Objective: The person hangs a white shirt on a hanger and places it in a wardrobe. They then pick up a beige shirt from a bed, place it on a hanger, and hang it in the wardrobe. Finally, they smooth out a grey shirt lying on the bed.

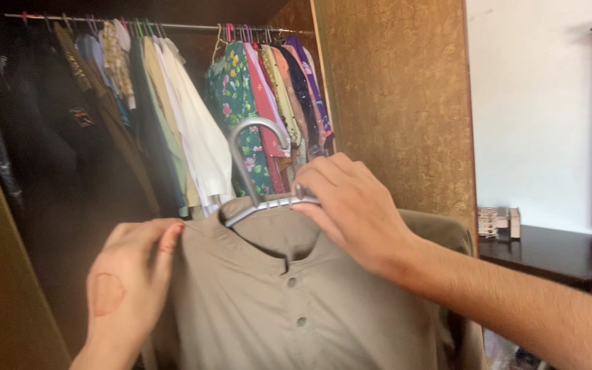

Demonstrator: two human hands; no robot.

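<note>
A grey-beige buttoned shirt hangs on a grey plastic hanger in front of an open wardrobe. My right hand grips the hanger at the base of its hook, above the collar. My left hand pinches the shirt's left shoulder. The hook points up, below the level of the rail.
A metal rail runs across the wardrobe top, crowded with several hung garments: dark jackets at left, a white shirt, floral and coloured tops. A wooden wardrobe side panel stands at right; a dark table with small boxes lies beyond.
</note>
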